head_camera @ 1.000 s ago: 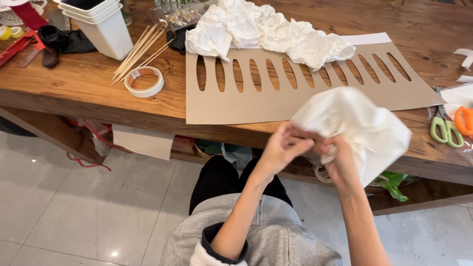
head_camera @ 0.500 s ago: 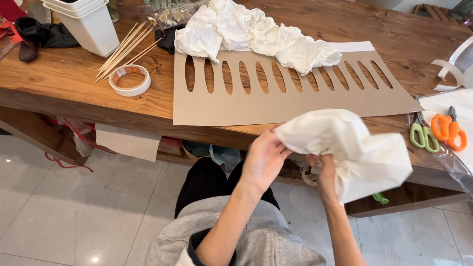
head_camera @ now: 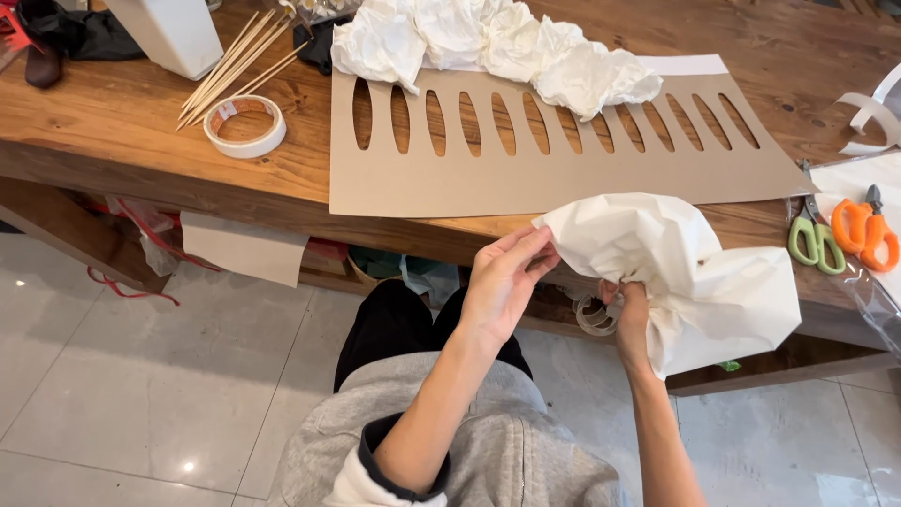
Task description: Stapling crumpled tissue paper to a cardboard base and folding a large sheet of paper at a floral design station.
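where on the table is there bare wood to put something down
Bare wood lies between the tape roll and the slotted cardboard sheet, and at the far right beyond the crumpled white paper pile. It is crowded at the right edge around the green scissors and orange scissors.

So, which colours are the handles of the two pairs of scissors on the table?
One pair of scissors has green handles, the other pair orange; head view.

L hand [head_camera: 502, 282] slid off to paper [head_camera: 680, 272] edge; view shifted left.
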